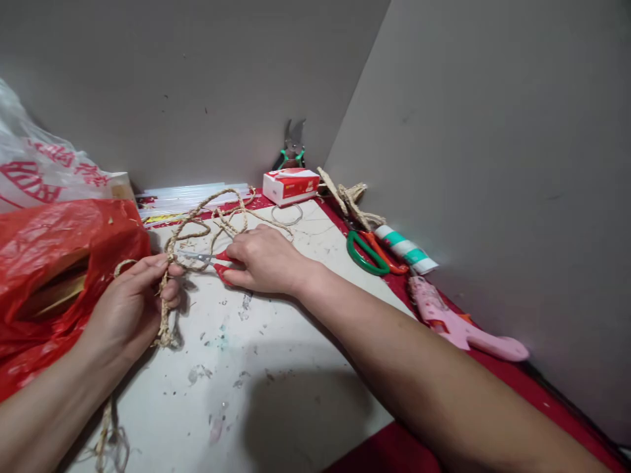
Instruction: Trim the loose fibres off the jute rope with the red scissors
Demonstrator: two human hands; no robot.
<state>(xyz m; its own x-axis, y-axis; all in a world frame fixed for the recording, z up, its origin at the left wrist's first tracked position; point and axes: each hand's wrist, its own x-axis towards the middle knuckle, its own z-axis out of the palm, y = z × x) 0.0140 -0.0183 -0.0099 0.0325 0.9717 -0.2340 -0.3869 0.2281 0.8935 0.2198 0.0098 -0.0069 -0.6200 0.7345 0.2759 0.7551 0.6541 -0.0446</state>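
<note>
My left hand (142, 292) pinches a braided straw rope (166, 318) between thumb and fingers, just above the board. Below the fingers hangs the rope's frayed end; the rest loops away over the board behind both hands. In my right hand (266, 259) is a pair of small scissors (221, 263) with red handles. Their blades point left and reach the rope beside my left fingertips. Whether the blades are closed on a strand, I cannot tell.
A white board (290, 368) lies on a red cloth. At left sits a red plastic bag (73, 230). Rightward lie green-handled scissors (367, 253), a striped roll (407, 248) and a pink glue gun (468, 332). A tissue pack (290, 186) and pruning shears (294, 144) stand by the grey wall.
</note>
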